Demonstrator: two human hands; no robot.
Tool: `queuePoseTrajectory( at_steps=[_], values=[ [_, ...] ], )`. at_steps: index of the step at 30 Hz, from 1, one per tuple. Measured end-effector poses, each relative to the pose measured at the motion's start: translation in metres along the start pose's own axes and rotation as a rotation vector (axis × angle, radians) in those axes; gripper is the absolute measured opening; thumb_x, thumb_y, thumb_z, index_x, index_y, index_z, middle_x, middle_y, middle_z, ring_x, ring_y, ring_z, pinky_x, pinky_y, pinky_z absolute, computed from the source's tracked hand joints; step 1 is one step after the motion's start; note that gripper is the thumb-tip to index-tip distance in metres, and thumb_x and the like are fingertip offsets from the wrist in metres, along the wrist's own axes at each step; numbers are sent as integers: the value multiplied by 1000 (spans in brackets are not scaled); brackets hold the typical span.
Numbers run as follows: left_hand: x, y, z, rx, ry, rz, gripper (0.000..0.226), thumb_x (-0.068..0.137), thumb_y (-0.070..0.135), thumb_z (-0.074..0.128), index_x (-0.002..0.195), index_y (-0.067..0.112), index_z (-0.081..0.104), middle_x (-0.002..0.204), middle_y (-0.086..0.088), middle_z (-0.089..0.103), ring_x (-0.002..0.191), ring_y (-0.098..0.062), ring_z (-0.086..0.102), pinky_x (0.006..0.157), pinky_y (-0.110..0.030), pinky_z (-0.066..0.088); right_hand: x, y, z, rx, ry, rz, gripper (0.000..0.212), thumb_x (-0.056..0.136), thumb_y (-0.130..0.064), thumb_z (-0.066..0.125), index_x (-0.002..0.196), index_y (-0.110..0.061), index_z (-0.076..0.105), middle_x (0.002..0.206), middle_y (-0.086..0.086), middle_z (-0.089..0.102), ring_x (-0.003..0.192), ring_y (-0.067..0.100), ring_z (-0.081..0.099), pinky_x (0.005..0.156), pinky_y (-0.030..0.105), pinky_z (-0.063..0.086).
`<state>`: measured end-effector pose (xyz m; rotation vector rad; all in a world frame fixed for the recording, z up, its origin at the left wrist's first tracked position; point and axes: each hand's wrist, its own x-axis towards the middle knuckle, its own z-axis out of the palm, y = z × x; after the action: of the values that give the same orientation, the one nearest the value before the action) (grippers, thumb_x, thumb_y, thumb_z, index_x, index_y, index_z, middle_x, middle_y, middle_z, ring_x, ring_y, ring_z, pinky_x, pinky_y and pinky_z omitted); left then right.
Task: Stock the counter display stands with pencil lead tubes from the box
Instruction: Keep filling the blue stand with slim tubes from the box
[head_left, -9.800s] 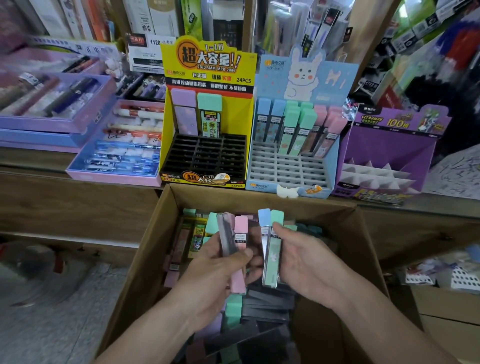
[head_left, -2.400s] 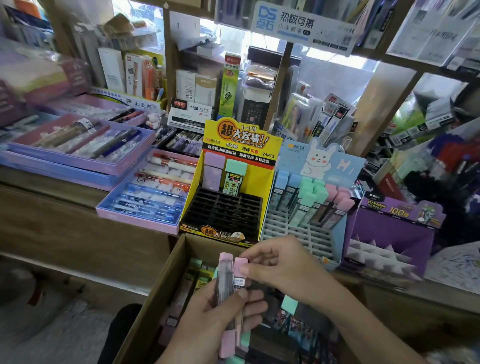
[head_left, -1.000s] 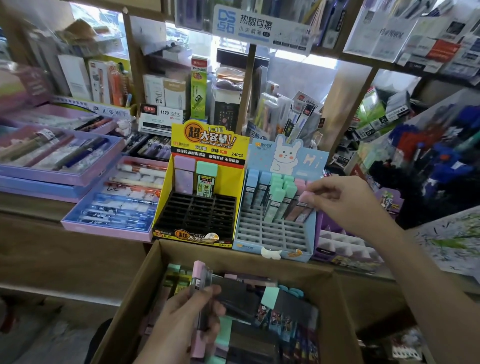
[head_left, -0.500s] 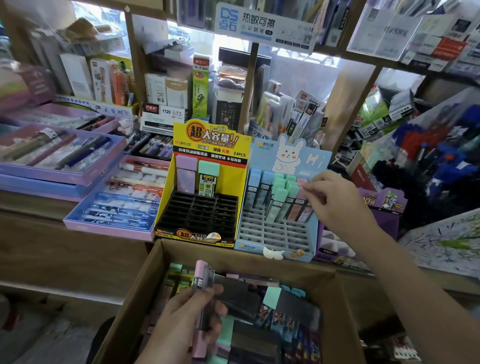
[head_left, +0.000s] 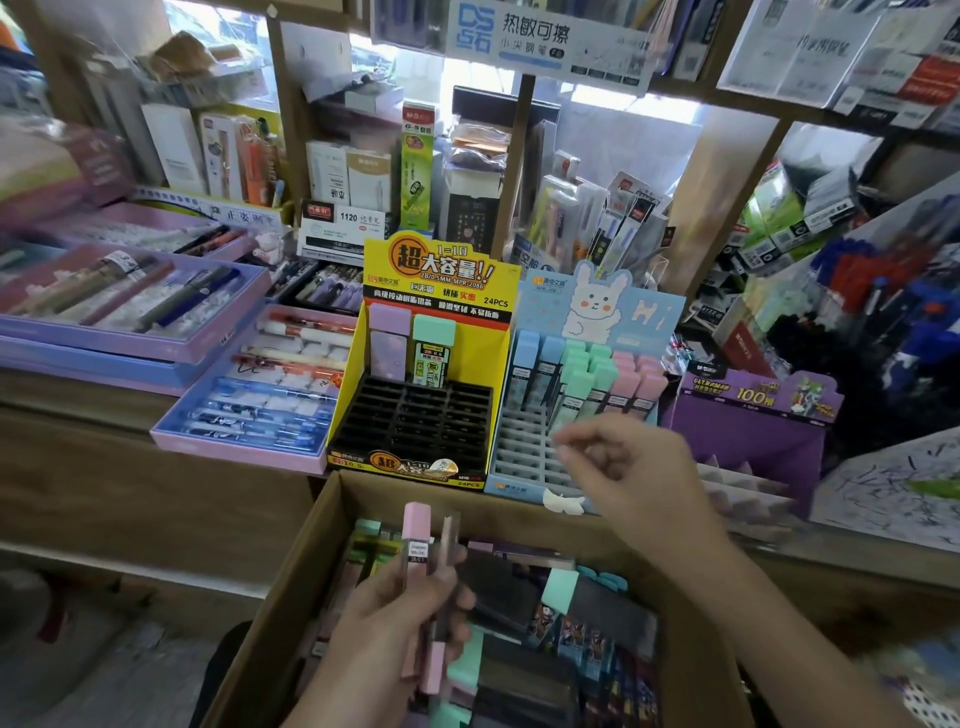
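the empty, loosely parted right hand hovers before the blue stand, while the pink-capped tubes, upright, sit below and left of that grip, clenched in the left hand over the box.

The yellow cardboard display stand at twelve o'clock bore "1-10", "2B/0.5MM MPR-2086" and "24PCS" on its header. At one o'clock the pale blue rabbit-printed display stand read "Hi", and at two o'clock the purple cardboard display box carried "100". A white product box at eleven o'clock showed "1120", and the blue-and-white hanging shelf sign overhead read "DS".
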<state>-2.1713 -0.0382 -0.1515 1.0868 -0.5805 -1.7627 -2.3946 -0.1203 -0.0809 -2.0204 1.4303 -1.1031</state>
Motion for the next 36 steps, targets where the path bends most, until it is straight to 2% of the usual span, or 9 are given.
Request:
queuePoseTrajectory(
  at_steps=[6, 11, 14, 18, 23, 25, 28, 33, 36],
  values=[
    [-5, 1, 3, 114, 38, 71, 29, 67, 19, 81, 96, 23, 79, 80, -14, 72, 68, -24, 69, 63, -33, 57, -29, -10, 39, 255, -236, 248, 10, 93, -20, 74, 99, -27, 77, 83, -4, 76, 61, 11, 70, 54, 18, 51],
    [-6, 0, 2, 223, 15, 125, 35, 63, 23, 82, 98, 28, 78, 82, -10, 74, 71, -21, 70, 68, -31, 55, -34, -16, 52, 368, -367, 374, 24, 91, -34, 75, 112, -23, 74, 98, 0, 76, 64, 13, 68, 53, 23, 52],
    [-5, -2, 0, 261, 0, 141, 32, 64, 25, 81, 96, 26, 78, 82, -11, 75, 72, -20, 70, 68, -29, 56, -33, -18, 55, 399, -355, 377, 13, 92, -27, 76, 104, -23, 77, 93, 6, 77, 66, 14, 68, 56, 25, 54],
    [-1, -4, -3, 202, 12, 99, 23, 72, 17, 77, 95, 13, 77, 83, -17, 75, 69, -20, 70, 65, -28, 58, -27, -16, 48, 500, -245, 417, 8, 92, -13, 75, 94, -19, 80, 82, 12, 76, 64, 19, 68, 60, 27, 58],
    [4, -9, -6, 101, 63, 78, 30, 69, 15, 76, 97, 5, 74, 82, -22, 74, 62, -22, 66, 57, -28, 56, -21, -10, 34, 718, -75, 530, 6, 91, 3, 70, 95, 0, 74, 81, 25, 73, 63, 25, 67, 57, 27, 60],
    [5, -9, -9, 67, 88, 88, 21, 77, 11, 74, 97, 6, 75, 82, -20, 74, 63, -21, 67, 56, -26, 56, -23, -6, 31, 653, -122, 518, 13, 90, 6, 70, 98, -3, 73, 83, 23, 74, 64, 25, 67, 59, 27, 59],
    [7, -8, -10, 28, 101, 103, 18, 73, 15, 76, 90, 12, 78, 81, -18, 74, 61, -18, 66, 54, -25, 55, -28, -3, 28, 472, -292, 460, 29, 88, 5, 73, 98, -22, 79, 86, 12, 76, 69, 22, 69, 65, 27, 59],
    [6, -8, -10, 61, 102, 133, 19, 70, 23, 79, 86, 13, 78, 78, -15, 72, 60, -16, 62, 54, -24, 52, -35, -8, 32, 348, -524, 401, 18, 85, -29, 85, 101, -33, 81, 94, 3, 78, 85, 24, 74, 75, 29, 62],
    [5, -9, -9, 109, 71, 144, 32, 65, 30, 83, 86, 7, 77, 74, -17, 66, 58, -19, 55, 51, -26, 46, -37, -10, 39, 353, -544, 368, 17, 84, -29, 84, 101, -32, 81, 98, 3, 78, 96, 26, 73, 85, 33, 60]
  ],
)
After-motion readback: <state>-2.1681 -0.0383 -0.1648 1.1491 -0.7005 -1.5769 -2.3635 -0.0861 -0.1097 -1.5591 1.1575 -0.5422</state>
